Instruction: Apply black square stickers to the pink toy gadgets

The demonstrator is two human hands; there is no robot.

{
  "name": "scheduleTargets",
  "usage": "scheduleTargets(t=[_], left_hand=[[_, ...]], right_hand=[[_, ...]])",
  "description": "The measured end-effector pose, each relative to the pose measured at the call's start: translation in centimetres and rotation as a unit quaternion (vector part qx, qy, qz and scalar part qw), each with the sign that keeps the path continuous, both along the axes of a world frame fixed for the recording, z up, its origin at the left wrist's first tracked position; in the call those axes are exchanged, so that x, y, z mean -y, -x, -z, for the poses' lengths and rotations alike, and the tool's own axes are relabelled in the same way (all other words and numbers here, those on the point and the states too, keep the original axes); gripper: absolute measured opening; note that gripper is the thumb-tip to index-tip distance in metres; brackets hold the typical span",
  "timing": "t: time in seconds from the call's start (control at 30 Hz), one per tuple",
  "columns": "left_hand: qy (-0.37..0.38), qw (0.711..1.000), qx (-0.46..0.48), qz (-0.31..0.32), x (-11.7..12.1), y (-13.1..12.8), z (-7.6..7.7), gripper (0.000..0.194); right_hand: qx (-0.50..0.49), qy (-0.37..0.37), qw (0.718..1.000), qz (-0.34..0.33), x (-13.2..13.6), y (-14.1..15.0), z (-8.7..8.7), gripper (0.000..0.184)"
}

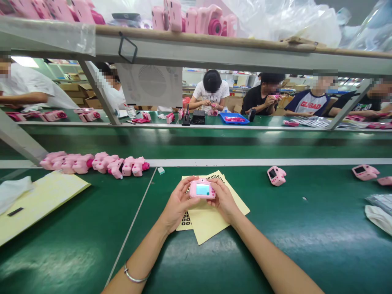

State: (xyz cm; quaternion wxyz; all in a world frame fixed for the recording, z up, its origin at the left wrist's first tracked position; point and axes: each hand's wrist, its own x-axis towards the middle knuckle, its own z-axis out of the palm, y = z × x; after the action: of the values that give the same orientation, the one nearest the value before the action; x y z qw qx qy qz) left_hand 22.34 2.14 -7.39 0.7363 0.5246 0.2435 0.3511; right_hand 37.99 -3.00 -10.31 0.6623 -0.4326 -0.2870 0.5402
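Between my two hands is a small pink toy camera (202, 189), its back turned to me and its screen lit pale blue. My left hand (181, 200) grips the camera's left end, fingers behind and thumb along the lower edge. At the other end my right hand (223, 200) closes around the side with the buttons, its thumb on or close to them. Below the camera lie yellow sheets (208, 228) on the green table, partly covered by my hands; some carry rows of black printed shapes.
A row of pink cameras (82, 163) stands at the back left. Another camera (276, 175) lies to the right. A yellow sheet with a white cloth (15, 192) is at far left. Overhead runs a shelf edge (214, 49). Several people sit across the line.
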Motion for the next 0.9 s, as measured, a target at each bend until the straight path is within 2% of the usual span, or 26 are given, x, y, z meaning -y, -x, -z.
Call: scheduleTargets(t=[0.13, 0.27, 0.47, 0.67, 0.77, 0.9], left_hand=[[-0.008, 1.0, -0.024, 0.008, 0.2, -0.1, 0.0, 0.064], [0.023, 0.999, -0.041, 0.021, 0.2, -0.1, 0.1, 0.068], [0.027, 0.996, -0.079, 0.034, 0.0, -0.1, 0.0, 0.076], [-0.042, 0.982, -0.186, -0.005, -0.6, -1.4, -0.6, 0.079], [-0.069, 0.972, -0.222, -0.013, -1.4, -1.9, -0.1, 0.08], [-0.06, 0.973, -0.224, -0.017, -2.7, -2.0, 1.8, 0.087]], right_hand=[[0.049, 0.002, 0.998, 0.026, 0.0, 0.1, 0.2, 0.039], [0.101, -0.021, 0.995, 0.015, 0.2, 0.0, 0.0, 0.039], [0.16, -0.031, 0.987, 0.001, -0.2, -0.4, 0.2, 0.035], [0.227, -0.079, 0.971, -0.011, -1.6, -1.0, 0.4, 0.026], [0.243, -0.06, 0.968, -0.018, -2.2, -1.6, 0.4, 0.028], [0.281, -0.04, 0.959, -0.009, -2.4, -2.0, 0.4, 0.03]])
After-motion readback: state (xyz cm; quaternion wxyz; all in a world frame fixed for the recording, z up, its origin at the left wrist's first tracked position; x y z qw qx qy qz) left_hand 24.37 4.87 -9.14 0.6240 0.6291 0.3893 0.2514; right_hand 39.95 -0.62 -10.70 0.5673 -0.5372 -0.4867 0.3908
